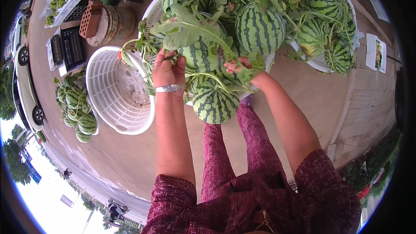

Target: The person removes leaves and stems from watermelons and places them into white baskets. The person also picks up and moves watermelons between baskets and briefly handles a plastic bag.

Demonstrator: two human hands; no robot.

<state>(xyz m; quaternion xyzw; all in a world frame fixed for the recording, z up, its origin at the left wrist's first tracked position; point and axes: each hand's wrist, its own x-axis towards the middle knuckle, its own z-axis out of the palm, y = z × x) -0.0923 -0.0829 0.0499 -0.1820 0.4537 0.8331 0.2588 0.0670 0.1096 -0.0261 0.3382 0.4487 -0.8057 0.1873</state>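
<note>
My left hand (169,71), with a silver bangle at the wrist, pinches a leafy watermelon vine (182,34) at its fingertips. My right hand (245,69) has its fingers curled on another leafy stem, partly hidden by a leaf. Both hands are over a white plastic basket piled with striped watermelons (260,28) and tangled leaves. A large watermelon (215,104) rests at the pile's near edge, below and between my hands, with a pale stem running across above it.
An empty white basket (121,121) stands at left, beside more watermelons (86,123). Behind are a stained bucket (117,28) with a brick (90,19), and black crates (73,47). A basket of watermelons (340,58) sits at upper right. A parked car (26,82) and road lie far left.
</note>
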